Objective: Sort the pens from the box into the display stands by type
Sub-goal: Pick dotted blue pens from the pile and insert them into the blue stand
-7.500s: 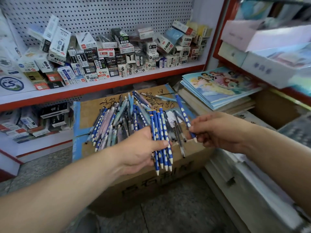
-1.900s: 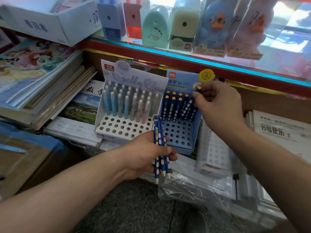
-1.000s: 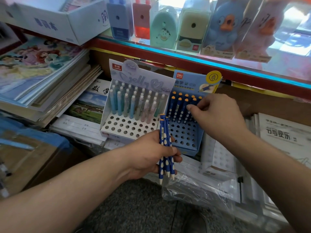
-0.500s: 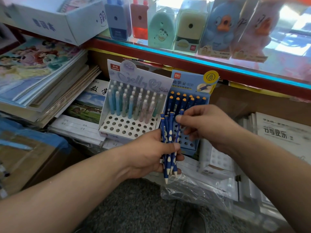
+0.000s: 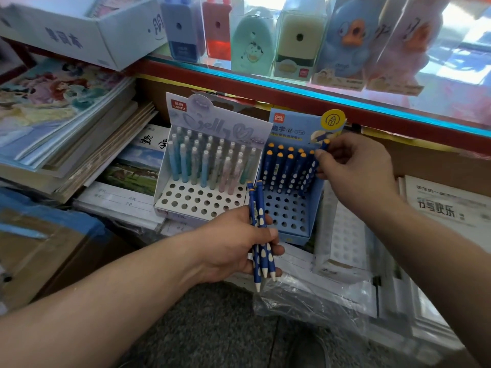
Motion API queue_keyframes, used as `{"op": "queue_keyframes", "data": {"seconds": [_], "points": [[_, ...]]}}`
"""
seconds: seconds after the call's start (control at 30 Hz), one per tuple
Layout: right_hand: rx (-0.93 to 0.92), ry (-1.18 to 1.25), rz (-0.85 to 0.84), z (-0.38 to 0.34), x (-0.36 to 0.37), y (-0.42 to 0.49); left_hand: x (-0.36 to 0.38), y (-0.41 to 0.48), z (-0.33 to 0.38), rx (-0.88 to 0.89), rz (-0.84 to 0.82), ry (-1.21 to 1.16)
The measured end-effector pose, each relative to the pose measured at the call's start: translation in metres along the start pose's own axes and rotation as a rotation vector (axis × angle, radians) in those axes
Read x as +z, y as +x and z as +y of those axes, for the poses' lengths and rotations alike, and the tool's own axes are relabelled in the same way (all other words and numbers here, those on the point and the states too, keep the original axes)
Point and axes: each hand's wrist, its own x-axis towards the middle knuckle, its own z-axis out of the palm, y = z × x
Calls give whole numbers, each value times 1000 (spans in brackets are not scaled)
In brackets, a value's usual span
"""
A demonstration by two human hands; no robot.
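Head-worn view, down, close to shelf (image 5: 292,94)

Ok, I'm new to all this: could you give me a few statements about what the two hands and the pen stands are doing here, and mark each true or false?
1. The left hand grips a small bundle of dark blue pens with white dots, tips down. True.
2. The right hand is empty. False: it pinches a single dark blue dotted pen at the blue cardboard display stand.
3. The white cardboard display stand holds pastel pens in its back rows. True.
4. Every hole in the blue stand is filled. False: its front rows are empty.
5. The blue stand is left of the white one. False: it stands to its right.
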Motion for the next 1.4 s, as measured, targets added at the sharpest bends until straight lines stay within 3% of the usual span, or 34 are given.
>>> {"op": "queue_keyframes", "data": {"seconds": [0.43,0.77,0.93,1.4], "points": [[-4,0,-2,-4,5,-1,1,2,0,1,-8,5],[0,-348,-79,-12,1,8,1,3,-1,-3,-3,14],[10,-309,-143,-11,-2,10,1,1,-2,-9,-8,19],[-81,-289,-38,-7,-1,9,-1,2,-4,-9,-19,34]]}}
